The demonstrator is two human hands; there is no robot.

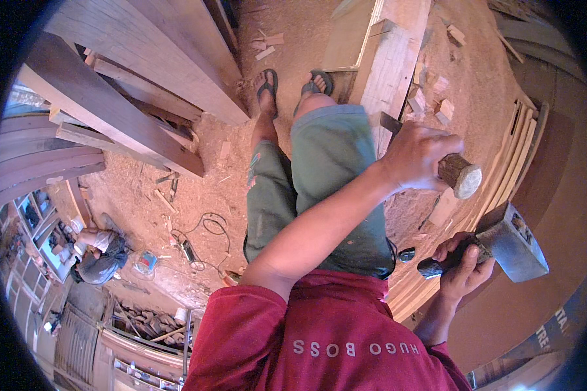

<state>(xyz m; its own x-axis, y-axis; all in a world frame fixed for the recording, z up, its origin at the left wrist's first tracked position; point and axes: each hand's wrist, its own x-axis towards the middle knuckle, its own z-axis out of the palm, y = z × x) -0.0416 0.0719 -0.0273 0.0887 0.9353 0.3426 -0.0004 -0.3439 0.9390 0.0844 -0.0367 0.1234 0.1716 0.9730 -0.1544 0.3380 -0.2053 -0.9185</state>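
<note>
My left hand (417,156) grips a chisel by its round wooden handle (463,174); the dark flat blade (388,125) sticks out beyond my knuckles at the edge of a long pale timber beam (392,65), and I cannot tell if they touch. Lower on the right, my right hand (465,270) is closed round the short dark handle of a heavy hammer, whose large steel head (512,244) has its top near the chisel handle's end, apart from it. My left forearm crosses over my green shorts.
Small wood offcuts (445,111) lie right of the beam, near stacked strips (512,156). Large planks (150,58) lean at upper left. Cables (209,225) lie on the dusty floor (176,247). Another person (101,260) crouches at far left beside cluttered shelving (36,221).
</note>
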